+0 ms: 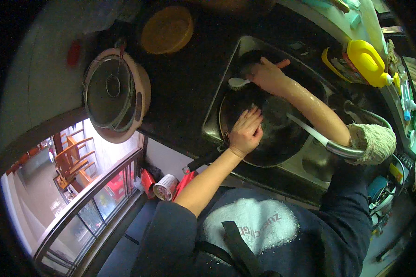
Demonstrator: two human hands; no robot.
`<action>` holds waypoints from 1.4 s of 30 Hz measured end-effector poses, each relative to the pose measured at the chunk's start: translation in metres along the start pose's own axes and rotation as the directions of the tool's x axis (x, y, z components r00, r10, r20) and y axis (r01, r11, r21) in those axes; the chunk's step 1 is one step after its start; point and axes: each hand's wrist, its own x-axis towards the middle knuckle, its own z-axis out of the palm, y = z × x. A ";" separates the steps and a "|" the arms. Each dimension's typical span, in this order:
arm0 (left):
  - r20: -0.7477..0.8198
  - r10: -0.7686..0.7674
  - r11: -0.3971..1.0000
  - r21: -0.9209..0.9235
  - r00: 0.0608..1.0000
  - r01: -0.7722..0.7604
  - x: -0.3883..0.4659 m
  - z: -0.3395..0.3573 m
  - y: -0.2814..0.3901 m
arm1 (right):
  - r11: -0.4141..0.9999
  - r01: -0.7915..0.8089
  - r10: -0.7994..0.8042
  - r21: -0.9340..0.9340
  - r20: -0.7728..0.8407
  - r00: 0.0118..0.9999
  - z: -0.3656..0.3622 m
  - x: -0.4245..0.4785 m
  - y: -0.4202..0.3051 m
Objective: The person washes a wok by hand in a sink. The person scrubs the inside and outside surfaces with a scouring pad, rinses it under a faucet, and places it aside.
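A black wok (280, 149) lies in the steel sink (210, 128), its black handle (204, 160) pointing to the lower left. My left hand (247, 133) is flat over the wok's near left part, fingers stretched against its inner surface. Above it, my right hand (268, 78) is closed around a white-headed brush (237, 83). The brush head shows left of the fingers and an orange-red end sticks out right of them. Water (306, 128) runs from the metal tap (345, 149) into the wok. Blur and shadow hide the surface beneath my right hand.
Cloth (378, 143) wraps the tap beside my right forearm. A yellow bottle (365, 64) stands on the right ledge. On the left are a beige basin (144, 83) with a glass lid (105, 98) and an orange-brown bowl (168, 30). A railed window (90, 204) lies lower left.
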 end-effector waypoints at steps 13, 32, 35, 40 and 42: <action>-0.039 -0.304 0.932 0.194 0.952 0.305 -0.003 -0.003 0.008 | 0.929 -0.332 0.332 0.163 0.029 0.943 0.038 -0.027 0.012; 0.575 -0.641 0.756 0.588 0.508 0.289 0.126 0.091 -0.035 | 0.001 -0.819 0.726 0.574 0.562 0.395 -0.028 -0.241 -0.114; 0.701 -0.422 0.854 0.520 0.574 -0.007 0.127 0.101 -0.011 | 0.153 -0.884 0.734 0.442 0.548 0.401 -0.079 -0.235 -0.182; 0.692 0.146 0.917 0.174 0.707 -0.360 0.076 0.101 0.025 | 0.147 -0.887 0.795 0.438 0.480 0.370 -0.064 -0.240 -0.185; 0.670 0.180 0.958 0.047 0.720 -0.283 0.060 0.072 0.038 | 0.080 -0.911 0.813 0.405 0.501 0.295 -0.039 -0.241 -0.163</action>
